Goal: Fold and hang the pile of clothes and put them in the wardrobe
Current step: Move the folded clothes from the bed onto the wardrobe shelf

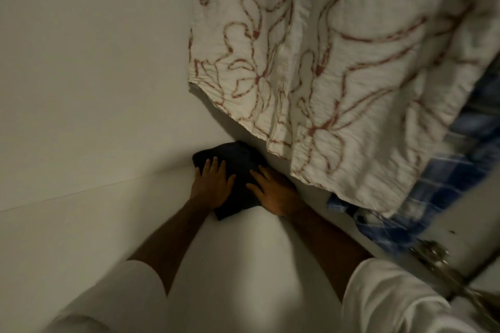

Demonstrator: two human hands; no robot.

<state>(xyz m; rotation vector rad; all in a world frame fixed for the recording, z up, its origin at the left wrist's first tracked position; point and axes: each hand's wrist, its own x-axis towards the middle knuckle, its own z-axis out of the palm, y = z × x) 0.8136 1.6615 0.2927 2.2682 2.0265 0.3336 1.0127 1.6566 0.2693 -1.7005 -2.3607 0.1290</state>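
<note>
Both our left hand point(212, 185) and right hand point(273, 192) lie flat, fingers straight, on the folded dark garment point(236, 167) on the wardrobe floor point(108, 224) — soft, light, floppy; best lifted from beneath both side edges.

Left sleeve point(140, 286): white, short, ends above elbow | Right sleeve point(392, 295): white, short, loose | Forearms: bare | Hands: no gloves, no rings visible

The folded dark garment point(238, 170) lay flat on the pale wardrobe shelf point(94, 224), pushed into the back corner, a compact, roughly square bundle. Above it hung a white shirt with a reddish-brown floral outline print point(324, 48), and just behind that hung a blue-and-white checked garment point(446, 170).
</note>
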